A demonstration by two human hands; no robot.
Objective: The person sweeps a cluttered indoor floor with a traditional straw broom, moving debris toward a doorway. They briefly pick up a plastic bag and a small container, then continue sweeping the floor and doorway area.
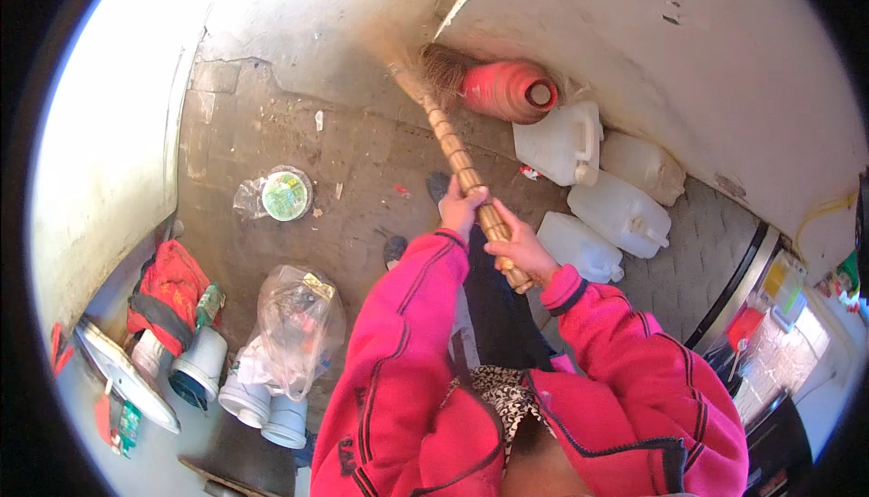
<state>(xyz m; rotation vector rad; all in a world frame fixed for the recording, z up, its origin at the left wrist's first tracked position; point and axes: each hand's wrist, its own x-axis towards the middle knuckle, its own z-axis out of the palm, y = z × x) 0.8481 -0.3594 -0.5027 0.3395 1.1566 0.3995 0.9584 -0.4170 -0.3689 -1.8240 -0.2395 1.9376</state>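
A straw broom (458, 157) with a bound handle slants across the middle of the view. My left hand (461, 208) grips the handle partway up, and my right hand (523, 242) is closed round it near its butt end. The broom's bristles are blurred and lie by the corner at the top of the floor. Beside them are a darker brush-like bundle (445, 72) and a red ribbed container (509, 91) lying on its side. Bits of litter are scattered over the brown floor (339, 157), among them a round green-and-white lidded tub (286, 195) with clear plastic wrap.
Several translucent plastic jugs (560, 144) line the right wall. At the lower left stand a clear plastic bag (299, 327) of mixed items, white buckets (200, 361) and a red cloth bundle (170, 293). A cluttered shelf or counter (781, 361) is at the right. My shoes are on the floor between.
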